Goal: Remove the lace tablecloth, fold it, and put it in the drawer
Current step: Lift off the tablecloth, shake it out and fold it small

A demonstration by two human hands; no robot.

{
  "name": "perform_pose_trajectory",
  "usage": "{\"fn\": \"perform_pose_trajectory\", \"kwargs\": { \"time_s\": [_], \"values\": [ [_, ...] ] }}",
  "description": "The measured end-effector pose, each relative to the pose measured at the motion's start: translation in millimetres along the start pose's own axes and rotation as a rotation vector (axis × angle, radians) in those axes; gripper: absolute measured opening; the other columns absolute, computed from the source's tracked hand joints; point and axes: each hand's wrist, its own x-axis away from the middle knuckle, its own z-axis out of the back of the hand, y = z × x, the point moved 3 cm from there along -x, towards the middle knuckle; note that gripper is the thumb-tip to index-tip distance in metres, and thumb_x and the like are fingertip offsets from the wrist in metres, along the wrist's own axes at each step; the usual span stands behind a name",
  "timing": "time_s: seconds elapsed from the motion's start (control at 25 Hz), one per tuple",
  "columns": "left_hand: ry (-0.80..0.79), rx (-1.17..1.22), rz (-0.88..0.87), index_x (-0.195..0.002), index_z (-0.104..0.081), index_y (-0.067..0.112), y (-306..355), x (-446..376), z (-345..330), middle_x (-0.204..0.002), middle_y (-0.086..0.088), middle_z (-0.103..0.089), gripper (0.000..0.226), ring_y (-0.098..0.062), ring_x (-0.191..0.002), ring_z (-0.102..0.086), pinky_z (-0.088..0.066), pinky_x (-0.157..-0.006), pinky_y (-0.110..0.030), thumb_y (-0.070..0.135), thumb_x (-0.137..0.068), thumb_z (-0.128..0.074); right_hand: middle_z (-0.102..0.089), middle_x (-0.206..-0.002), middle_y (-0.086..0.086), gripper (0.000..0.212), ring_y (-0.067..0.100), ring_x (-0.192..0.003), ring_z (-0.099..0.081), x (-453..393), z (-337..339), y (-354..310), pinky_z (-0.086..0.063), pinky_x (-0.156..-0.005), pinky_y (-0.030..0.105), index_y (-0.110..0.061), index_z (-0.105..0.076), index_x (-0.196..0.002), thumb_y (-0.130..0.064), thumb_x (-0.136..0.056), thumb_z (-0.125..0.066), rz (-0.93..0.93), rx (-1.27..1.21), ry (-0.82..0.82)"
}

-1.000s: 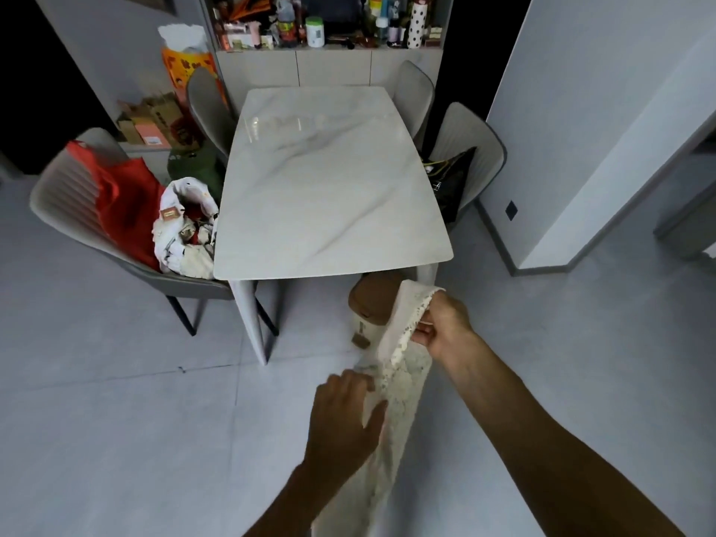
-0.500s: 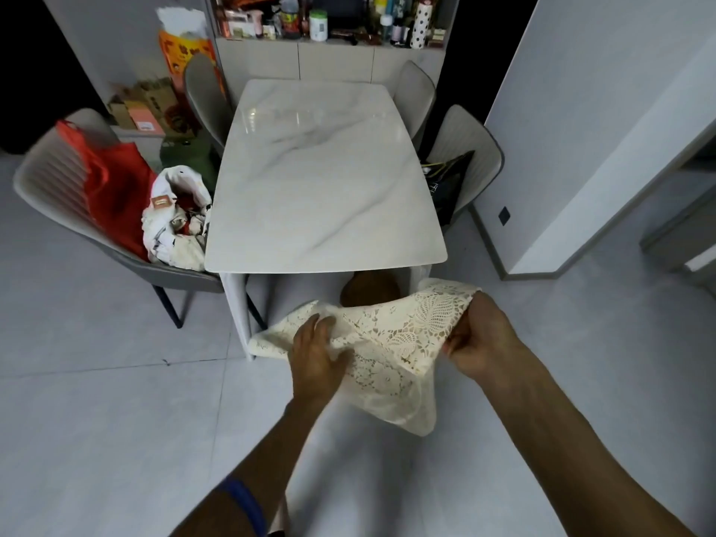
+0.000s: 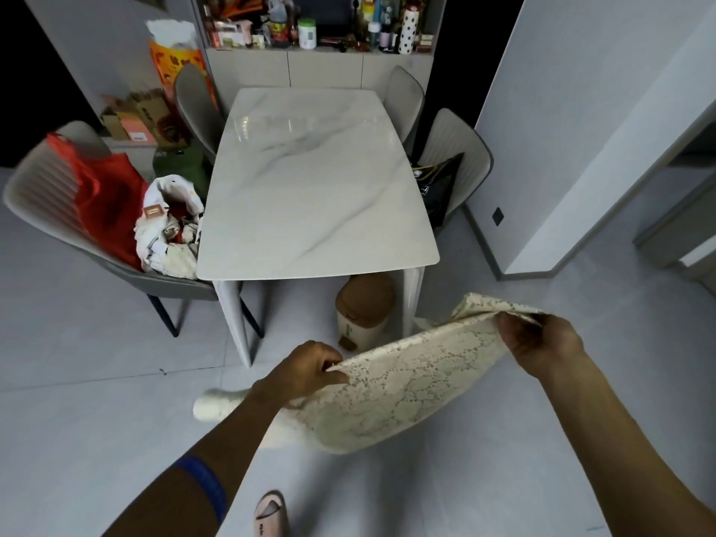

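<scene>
Lace tablecloth (image 3: 410,385) off the worktop (image 3: 314,188), held in the air above the floor (image 3: 77,420) at about 5 o'clock from the worktop's near edge, stretched as a doubled panel between both hands and sagging at the middle. Left hand (image 3: 310,372) at the cloth's 9 o'clock corner, grip clamped there with fingers curled over the edge. Right hand (image 3: 542,341) at the 2 o'clock corner, grip likewise clamped, thumb and fingers pinching the layered edge, a flap of lace folded back beyond the knuckles. Blue band (image 3: 205,486) on the left forearm. Pink slipper (image 3: 271,515) at 6 o'clock, small writing on its strap too blurred to read.

Marble-patterned worktop bare and glossy. Brown-lidded bin (image 3: 362,310) under its near end, label on the front unreadable. Red cloth (image 3: 104,195) and a white bag (image 3: 168,230) on the chair (image 3: 42,195) at 9 o'clock; small tag on the bag illegible. Black bag (image 3: 438,188) with pale lettering, not legible, on the chair at 3 o'clock. Bottles and jars (image 3: 310,25) on the shelf at 12 o'clock, labels too small to make out.
</scene>
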Motion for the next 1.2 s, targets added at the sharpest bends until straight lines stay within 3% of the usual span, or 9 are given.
{"fn": "perform_pose_trajectory", "kwargs": {
  "time_s": [0.12,0.28,0.4,0.6,0.68,0.76,0.92,1.08,1.2],
  "values": [
    [0.052,0.051,0.148,-0.077,-0.052,0.027,-19,23,-21,-0.072,0.008,-0.056,0.021,-0.011,-0.066,-0.051,-0.046,-0.065,-0.03,0.035,-0.087,-0.068,-0.066,-0.084,0.021,0.023,0.031,-0.071,-0.069,-5,-8,-7,-0.06,-0.057,0.043,-0.002,-0.057,-0.096,-0.014,-0.099,-0.038,0.126,0.22,0.029],
    [-0.37,0.097,0.278,-0.104,-0.053,0.038,-13,43,-47,-0.102,0.009,-0.065,0.049,-0.009,-0.085,-0.062,-0.057,-0.077,-0.03,0.056,-0.066,-0.078,-0.067,-0.074,0.012,0.027,0.022,-0.06,-0.067,8,-51,0,-0.058,-0.059,0.031,-0.006,-0.061,-0.087,-0.019,-0.097,-0.04,0.297,0.524,-0.081],
    [-0.095,0.306,0.21,-0.137,-0.03,0.05,30,16,-25,-0.132,0.011,-0.052,0.091,-0.008,-0.109,-0.055,-0.049,-0.083,-0.018,0.069,-0.06,-0.076,-0.063,-0.072,0.004,0.032,0.015,-0.062,-0.062,27,-77,19,-0.051,-0.043,0.017,-0.014,-0.06,-0.073,-0.012,-0.096,-0.039,0.324,0.698,-0.186],
    [0.231,0.266,-0.164,-0.153,0.0,0.041,112,-14,-16,-0.161,0.021,-0.009,0.125,-0.002,-0.148,-0.012,-0.022,-0.119,-0.028,0.051,-0.061,-0.085,-0.075,-0.071,0.003,0.035,0.01,-0.06,-0.07,52,-94,47,-0.051,-0.046,0.018,-0.01,-0.071,-0.079,-0.008,-0.091,-0.038,0.34,0.747,-0.364],
    [0.25,0.352,-0.18,-0.155,-0.005,0.032,128,-12,-27,-0.163,0.014,-0.011,0.12,-0.005,-0.15,-0.01,-0.017,-0.121,-0.028,0.052,-0.065,-0.083,-0.071,-0.075,0.01,0.032,0.01,-0.057,-0.066,55,-94,48,-0.052,-0.048,0.019,0.002,-0.067,-0.087,-0.011,-0.09,-0.038,0.373,0.743,-0.352],
    [0.449,0.432,-0.207,-0.152,-0.029,0.022,128,-8,-26,-0.158,0.004,-0.032,0.088,-0.012,-0.147,-0.027,-0.024,-0.119,-0.028,0.042,-0.079,-0.075,-0.061,-0.076,0.015,0.031,0.013,-0.058,-0.06,54,-91,44,-0.047,-0.049,0.02,0.009,-0.062,-0.088,-0.012,-0.09,-0.039,0.419,0.78,-0.352],
    [0.738,0.412,-0.088,-0.118,-0.067,0.012,94,-1,-9,-0.122,-0.005,-0.067,0.033,-0.021,-0.115,-0.061,-0.051,-0.097,-0.036,0.007,-0.086,-0.069,-0.063,-0.064,0.007,0.025,0.013,-0.054,-0.06,45,-79,35,-0.045,-0.05,0.021,-0.003,-0.063,-0.076,-0.01,-0.09,-0.043,0.383,0.761,-0.349],
    [0.629,0.705,0.04,-0.093,-0.069,0.016,75,-2,13,-0.086,0.006,-0.074,0.042,-0.01,-0.082,-0.068,-0.056,-0.073,-0.032,-0.022,-0.082,-0.055,-0.059,-0.06,0.002,0.023,0.015,-0.056,-0.059,29,-61,20,-0.042,-0.051,0.023,-0.013,-0.057,-0.061,-0.017,-0.082,-0.047,0.457,0.926,-0.4],
    [0.632,0.491,-0.034,-0.095,-0.071,0.013,74,-9,66,-0.088,0.007,-0.073,0.04,0.002,-0.084,-0.067,-0.053,-0.08,-0.026,-0.019,-0.082,-0.052,-0.063,-0.076,0.003,0.014,0.022,-0.074,-0.059,8,-34,7,-0.039,-0.059,0.026,-0.011,-0.058,-0.074,-0.019,-0.085,-0.055,0.708,1.403,-0.383]
  ]
}}
